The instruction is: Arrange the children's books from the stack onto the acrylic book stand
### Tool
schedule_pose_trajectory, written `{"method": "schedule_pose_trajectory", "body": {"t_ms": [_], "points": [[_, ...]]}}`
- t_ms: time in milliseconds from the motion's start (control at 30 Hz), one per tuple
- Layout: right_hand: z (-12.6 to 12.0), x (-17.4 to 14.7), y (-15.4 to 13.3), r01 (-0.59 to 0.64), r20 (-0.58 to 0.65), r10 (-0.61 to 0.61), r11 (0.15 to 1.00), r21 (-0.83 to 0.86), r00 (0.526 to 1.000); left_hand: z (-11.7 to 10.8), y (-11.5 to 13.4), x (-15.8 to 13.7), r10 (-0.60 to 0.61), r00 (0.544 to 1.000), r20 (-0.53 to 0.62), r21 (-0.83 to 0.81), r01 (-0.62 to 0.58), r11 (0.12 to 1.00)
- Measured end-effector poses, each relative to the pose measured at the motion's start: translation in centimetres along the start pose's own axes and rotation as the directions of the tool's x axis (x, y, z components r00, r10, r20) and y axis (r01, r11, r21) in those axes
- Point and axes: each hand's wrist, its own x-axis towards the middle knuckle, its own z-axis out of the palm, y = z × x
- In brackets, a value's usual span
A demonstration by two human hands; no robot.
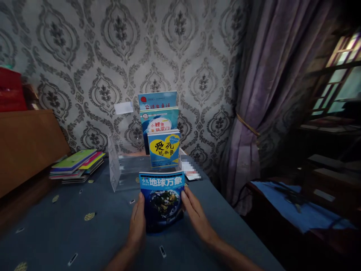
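Observation:
A blue book [162, 205] with the Earth on its cover stands nearly upright, held by its two sides. My left hand [137, 218] is closed on its left edge, and my right hand [196, 214] grips the right edge. Just behind it is a clear tiered book stand [113, 163]. Three sets of books rest on its right side: a blue and yellow book [164, 150] in front, a book with a white title oval [159, 122] above it, and a light-blue book [157, 98] at the top. Their lower parts are partly covered by the books in front.
On the left of the dark tablecloth [107, 233] lies a pile of colourful books [77, 165], near a brown wooden cabinet [25, 146]. A white item [189, 171], partly pixelated, lies right of the stand. A purple curtain [251, 94] hangs at the right, beside a blue-covered surface [299, 214].

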Motion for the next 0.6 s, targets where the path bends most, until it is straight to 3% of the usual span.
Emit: {"method": "schedule_pose_trajectory", "body": {"t_ms": [200, 433, 533, 600], "points": [[1.4, 1.9, -0.7, 0.14, 0.102, -0.136, 0.99, -0.036, 0.986, 1.3, 0.9, 0.9, -0.067, 0.998, 0.013, -0.058, 0.067, 0.996], [3.3, 1.0, -3.5, 0.388, 0.204, -0.351, 0.902, -0.188, 0.914, 0.9, 1.0, 2.5, -0.116, 0.993, -0.01, -0.237, 0.11, 0.965], [4.8, 1.3, -5.2, 0.519, 0.23, -0.474, 0.828, -0.212, 0.85, 1.4, 2.1, 3.9, -0.045, 0.998, -0.048, -0.314, 0.027, 0.949], [5.6, 2.1, -6.4, 0.597, 0.224, -0.556, 0.776, -0.204, 0.8, 1.9, 3.2, 5.1, 0.076, 0.995, -0.072, -0.303, -0.094, 0.948]]}}
